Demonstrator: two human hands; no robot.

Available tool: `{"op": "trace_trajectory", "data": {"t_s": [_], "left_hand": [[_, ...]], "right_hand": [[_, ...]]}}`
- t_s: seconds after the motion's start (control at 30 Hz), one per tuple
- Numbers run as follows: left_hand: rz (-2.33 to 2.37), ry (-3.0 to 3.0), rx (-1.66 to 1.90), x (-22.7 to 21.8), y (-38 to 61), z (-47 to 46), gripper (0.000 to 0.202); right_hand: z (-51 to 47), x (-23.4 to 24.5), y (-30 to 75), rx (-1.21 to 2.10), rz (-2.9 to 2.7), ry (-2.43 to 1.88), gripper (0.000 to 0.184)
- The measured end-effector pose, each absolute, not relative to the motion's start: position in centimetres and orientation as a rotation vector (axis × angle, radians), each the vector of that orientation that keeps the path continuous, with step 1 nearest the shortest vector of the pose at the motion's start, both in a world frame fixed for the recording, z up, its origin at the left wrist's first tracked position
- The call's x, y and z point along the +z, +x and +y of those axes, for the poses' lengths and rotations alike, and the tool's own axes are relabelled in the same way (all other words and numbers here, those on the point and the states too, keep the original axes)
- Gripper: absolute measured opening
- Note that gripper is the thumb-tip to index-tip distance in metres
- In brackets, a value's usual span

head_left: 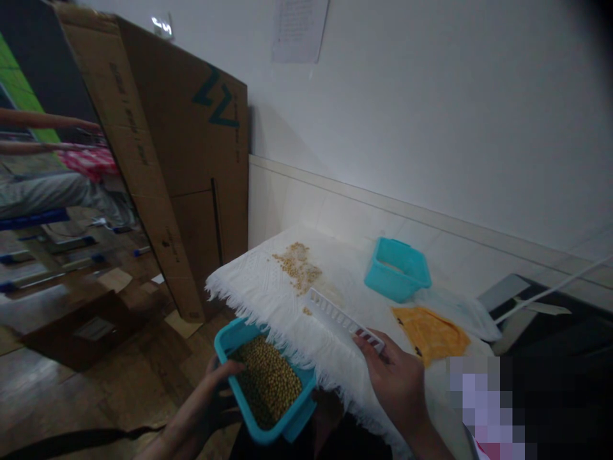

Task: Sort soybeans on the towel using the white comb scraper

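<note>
My left hand (218, 391) grips the left rim of a teal plastic container (267, 437), thumb over the edge. It is tilted under the table's fringed edge, and yellow soybeans (272, 374) with some darker green ones fill its bottom. In my right hand (400, 380) is a white slotted plastic strip (335, 314), perhaps the side of a small rack, pinched at its near end. The strip stands on edge on the white fringed cloth (258, 271). Beyond its far end lies a scattered pile of soybeans (299, 267), a few of them loose near the strip.
A second teal container (397, 271) stands on the cloth by the wall, beside an orange cloth (431, 332) and clear plastic. Left of the table rises a tall cardboard box (186, 134). Another person's arms (48, 121) show at far left. A black object occupies the right.
</note>
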State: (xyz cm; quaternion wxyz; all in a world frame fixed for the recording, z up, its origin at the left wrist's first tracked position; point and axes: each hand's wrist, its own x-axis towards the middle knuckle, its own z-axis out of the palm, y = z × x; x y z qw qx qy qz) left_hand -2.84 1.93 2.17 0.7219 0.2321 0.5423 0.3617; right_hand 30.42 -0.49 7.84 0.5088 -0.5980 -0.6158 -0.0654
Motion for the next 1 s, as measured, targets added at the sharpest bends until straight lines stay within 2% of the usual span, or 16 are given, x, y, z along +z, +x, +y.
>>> {"op": "trace_trajectory", "data": {"t_s": [0.3,0.53,0.67,1.0], "left_hand": [[1.214,0.534,0.802,1.9,-2.9,2.0,0.078],[1.201,0.527,0.801,2.0,-2.9,1.8,0.076],[1.217,0.523,0.793,2.0,-2.9,1.8,0.082],[1.227,0.55,0.793,2.5,-2.7,1.9,0.07]], "right_hand": [[-0.7,7.9,30.0,-0.189,-1.572,-1.377,0.061],[-1.5,7.5,30.0,-0.283,-1.766,-1.357,0.042],[-1.9,8.0,29.0,-0.354,-1.745,-1.33,0.051],[-2.5,8.4,28.2,-0.451,-1.695,-1.399,0.062]]}}
